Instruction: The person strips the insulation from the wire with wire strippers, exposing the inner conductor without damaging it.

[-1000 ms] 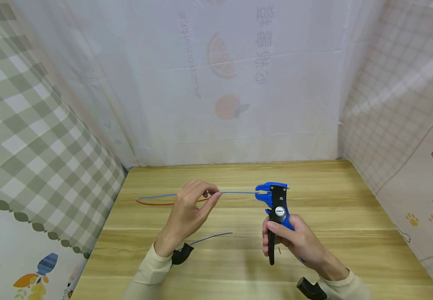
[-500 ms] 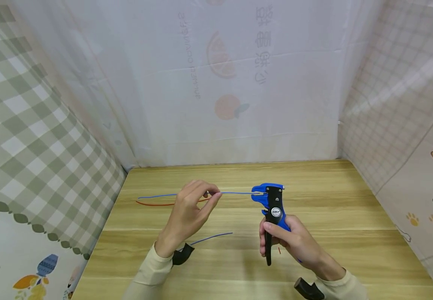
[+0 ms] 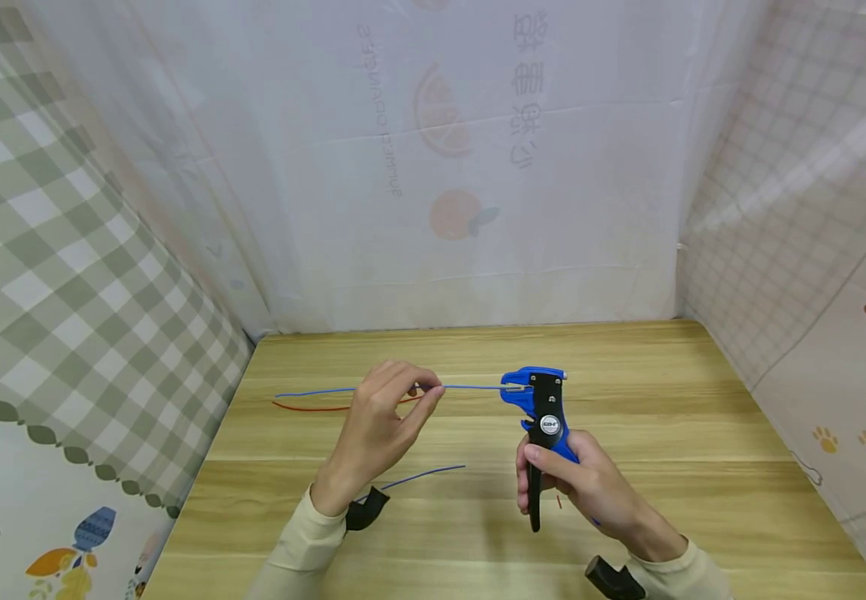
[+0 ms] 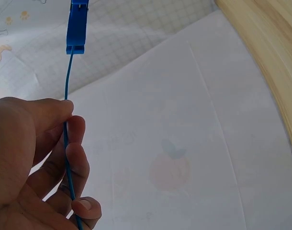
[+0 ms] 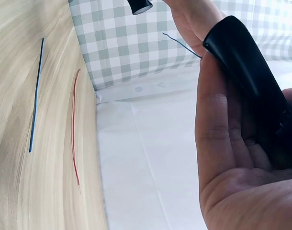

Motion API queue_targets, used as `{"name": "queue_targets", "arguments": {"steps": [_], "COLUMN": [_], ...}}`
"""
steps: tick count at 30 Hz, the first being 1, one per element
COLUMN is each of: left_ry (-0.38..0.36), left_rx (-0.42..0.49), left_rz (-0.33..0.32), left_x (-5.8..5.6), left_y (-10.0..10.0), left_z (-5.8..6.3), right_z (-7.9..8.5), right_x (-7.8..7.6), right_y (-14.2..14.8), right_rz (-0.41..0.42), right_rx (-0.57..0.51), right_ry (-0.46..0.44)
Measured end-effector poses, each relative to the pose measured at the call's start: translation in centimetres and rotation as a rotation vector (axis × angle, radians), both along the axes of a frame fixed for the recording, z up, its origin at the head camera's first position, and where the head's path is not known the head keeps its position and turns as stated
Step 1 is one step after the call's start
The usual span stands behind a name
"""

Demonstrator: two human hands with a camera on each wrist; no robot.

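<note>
My left hand (image 3: 380, 425) pinches a thin blue wire (image 3: 475, 387) between thumb and forefinger. Its far part trails out leftward behind the hand. My right hand (image 3: 593, 483) grips the handles of a blue-and-black wire stripper (image 3: 550, 400), thumb across the black one. The wire's right end lies between the tool's blue jaws, whose mouth faces left. Seen from the left wrist, the wire (image 4: 66, 86) runs straight from the fingertips to the blue tool head (image 4: 76, 28), and also passes across the other fingers. From the right wrist, a black handle (image 5: 246, 62) hides part of the palm.
On the wooden table (image 3: 628, 358) a red wire (image 3: 308, 408) lies behind the left hand. A second blue wire (image 3: 425, 474) lies nearer, partly hidden by the left wrist. A tiny red scrap (image 3: 559, 502) is by the right hand. Cloth walls (image 3: 312, 275) surround the table.
The right hand has shifted slightly left with the wire stripper, so the blue wire's end sits deeper in its mouth. The left hand has stayed nearly still.
</note>
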State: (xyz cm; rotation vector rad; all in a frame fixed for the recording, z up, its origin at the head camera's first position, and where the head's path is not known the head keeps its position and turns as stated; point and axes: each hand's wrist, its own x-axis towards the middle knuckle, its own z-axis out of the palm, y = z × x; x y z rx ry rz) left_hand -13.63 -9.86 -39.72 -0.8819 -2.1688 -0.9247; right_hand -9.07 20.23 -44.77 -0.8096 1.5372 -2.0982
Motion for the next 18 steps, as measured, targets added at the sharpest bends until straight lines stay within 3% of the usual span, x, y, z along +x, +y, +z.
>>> {"name": "queue_targets", "arguments": {"steps": [18], "left_ry": [0.008], "left_rx": [-0.01], "left_rz": [0.007], "left_x": [0.21], "left_y": [0.23], "left_z": [0.04], "right_z": [-0.08], "right_x": [-0.02], "right_y": [0.03], "right_rz": [0.002], "right_rx": [-0.011], "right_ry": [-0.002]}}
